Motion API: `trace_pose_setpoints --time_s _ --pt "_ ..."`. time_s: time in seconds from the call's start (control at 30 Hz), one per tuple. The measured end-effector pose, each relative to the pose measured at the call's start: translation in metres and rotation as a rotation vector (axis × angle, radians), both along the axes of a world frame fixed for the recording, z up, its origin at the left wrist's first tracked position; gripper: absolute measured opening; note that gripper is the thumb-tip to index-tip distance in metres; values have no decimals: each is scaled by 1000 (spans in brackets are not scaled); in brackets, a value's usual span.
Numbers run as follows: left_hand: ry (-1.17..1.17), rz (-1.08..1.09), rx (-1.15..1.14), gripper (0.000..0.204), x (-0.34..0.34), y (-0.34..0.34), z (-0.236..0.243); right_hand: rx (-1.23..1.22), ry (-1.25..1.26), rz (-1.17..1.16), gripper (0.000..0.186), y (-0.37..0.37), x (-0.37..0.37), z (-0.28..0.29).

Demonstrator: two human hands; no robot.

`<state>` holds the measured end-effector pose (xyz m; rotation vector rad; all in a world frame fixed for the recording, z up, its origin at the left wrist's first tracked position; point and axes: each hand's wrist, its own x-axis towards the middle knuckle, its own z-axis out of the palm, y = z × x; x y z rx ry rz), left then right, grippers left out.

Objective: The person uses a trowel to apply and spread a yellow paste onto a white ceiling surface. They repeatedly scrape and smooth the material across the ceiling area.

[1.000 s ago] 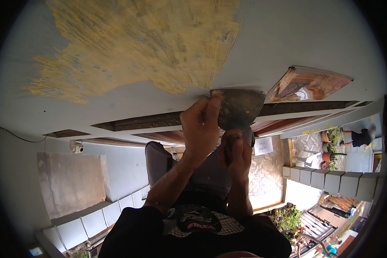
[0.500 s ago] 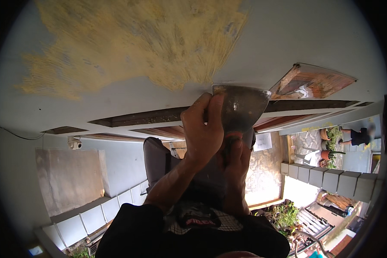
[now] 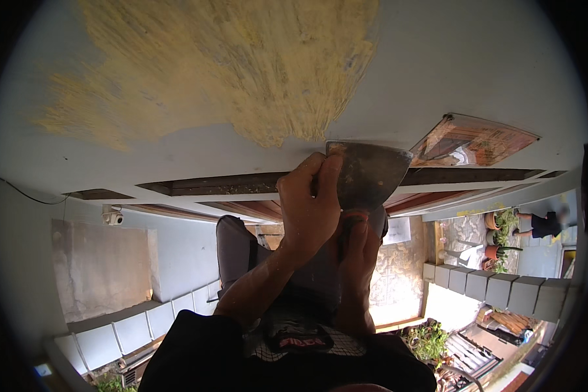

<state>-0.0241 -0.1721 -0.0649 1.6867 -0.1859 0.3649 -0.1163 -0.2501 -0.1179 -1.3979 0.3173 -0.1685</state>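
A wide putty knife (image 3: 370,174) stands in front of me with its broad, dull metal blade up, close to the grey wall surface. My right hand (image 3: 360,245) is wrapped round its handle, which shows reddish at the neck. At the blade's left corner the fingers of my left hand (image 3: 310,212) are closed in a pinch; the fingertips are partly hidden. Just above the blade, a rough streaked patch of yellow filler (image 3: 242,65) spreads over the wall.
Right of the blade a clear-covered sheet (image 3: 480,140) is on the wall. Recessed slots (image 3: 222,185) run below the patch. A small white camera (image 3: 112,215) is at the left. Far right are potted plants (image 3: 500,228) and another person (image 3: 545,224); leafy greenery (image 3: 426,341) grows below.
The wall, its yellow patch and the covered sheet sit slightly lower in view. Both hands keep their hold on the putty knife, which has shifted a little downward in the picture.
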Motion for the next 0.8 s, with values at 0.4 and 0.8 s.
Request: trace_pose_setpoints --time_s 0.4,0.8 --pt "70 47 46 32 -14 0 -14 -122 -26 -94 39 4 -5 -17" --pt "6 68 59 28 -2 -3 -9 -58 -77 -49 38 3 6 -9"
